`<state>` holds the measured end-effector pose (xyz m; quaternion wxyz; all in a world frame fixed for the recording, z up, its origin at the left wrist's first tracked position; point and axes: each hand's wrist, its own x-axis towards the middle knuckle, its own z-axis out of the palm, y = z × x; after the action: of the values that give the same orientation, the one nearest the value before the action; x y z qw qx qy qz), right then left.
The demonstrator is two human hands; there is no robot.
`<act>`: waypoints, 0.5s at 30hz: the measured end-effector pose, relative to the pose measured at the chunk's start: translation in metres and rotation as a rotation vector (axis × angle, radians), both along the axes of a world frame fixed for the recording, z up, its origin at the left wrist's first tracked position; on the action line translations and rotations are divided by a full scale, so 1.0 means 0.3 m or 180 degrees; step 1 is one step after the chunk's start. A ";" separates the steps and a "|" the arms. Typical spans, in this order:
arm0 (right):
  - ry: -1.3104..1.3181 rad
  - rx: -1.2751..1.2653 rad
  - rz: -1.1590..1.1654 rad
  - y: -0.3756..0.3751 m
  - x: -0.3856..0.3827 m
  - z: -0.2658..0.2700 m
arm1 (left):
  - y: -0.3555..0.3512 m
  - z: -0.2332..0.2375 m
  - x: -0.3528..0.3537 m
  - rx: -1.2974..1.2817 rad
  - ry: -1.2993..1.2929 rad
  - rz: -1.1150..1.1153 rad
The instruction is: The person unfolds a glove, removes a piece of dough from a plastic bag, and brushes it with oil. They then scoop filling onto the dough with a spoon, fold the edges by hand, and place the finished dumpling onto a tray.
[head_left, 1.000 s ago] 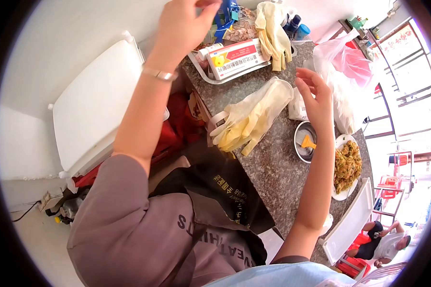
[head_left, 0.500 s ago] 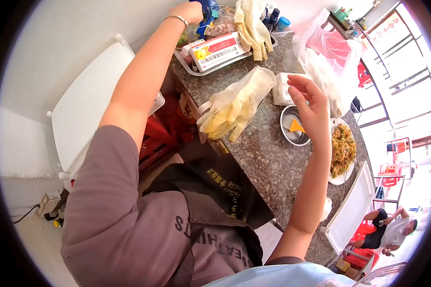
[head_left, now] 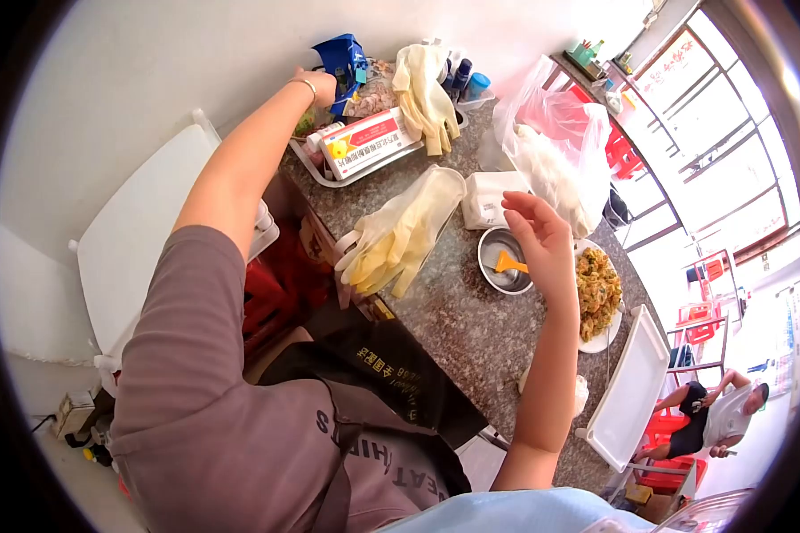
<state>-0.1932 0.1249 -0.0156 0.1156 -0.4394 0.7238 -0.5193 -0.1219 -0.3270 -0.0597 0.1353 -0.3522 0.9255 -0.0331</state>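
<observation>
My left hand [head_left: 318, 88], with a bracelet at the wrist, is closed at the edge of a blue packet [head_left: 345, 59] by the wall. Its fingertips are partly hidden. Beneath it is a tray [head_left: 347, 181] with a red-and-white box [head_left: 369, 145] and a bag of pinkish pieces [head_left: 371, 93]. My right hand [head_left: 547, 247] is open and holds nothing, its fingers stretched out over the counter. Close beside it are a metal bowl [head_left: 505, 287] with an orange spatula-like tool [head_left: 508, 263] in it, and a plate [head_left: 606, 341] of fried-looking food [head_left: 598, 293].
Pale rubber gloves [head_left: 404, 233] lie on the stone counter [head_left: 449, 324]; another pair [head_left: 427, 93] drapes over the tray. A white pack [head_left: 484, 201] and a plastic bag [head_left: 556, 169] stand behind the bowl. A white tray [head_left: 627, 391] is at the right edge. A person [head_left: 729, 413] sits beyond.
The view has shifted, so the counter and its things appear lower and further left. My left hand stays by the blue packet; my right hand stays open beside the bowl.
</observation>
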 end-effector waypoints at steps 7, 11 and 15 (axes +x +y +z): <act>0.0020 -0.0060 0.0053 -0.010 0.001 -0.020 | -0.152 0.046 0.054 -0.0244 0.2228 -0.0214; 0.0015 -0.0055 0.0017 0.000 0.001 -0.028 | -0.144 0.205 0.129 -0.0187 0.3194 0.0056; -0.0083 -0.0072 0.0077 -0.003 0.004 -0.023 | -0.189 0.311 0.182 0.1213 0.4477 -0.0261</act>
<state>-0.1921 0.1239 -0.0226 0.1263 -0.4427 0.7109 -0.5317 -0.0674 -0.3837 0.0335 -0.4337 -0.2255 0.7957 0.3576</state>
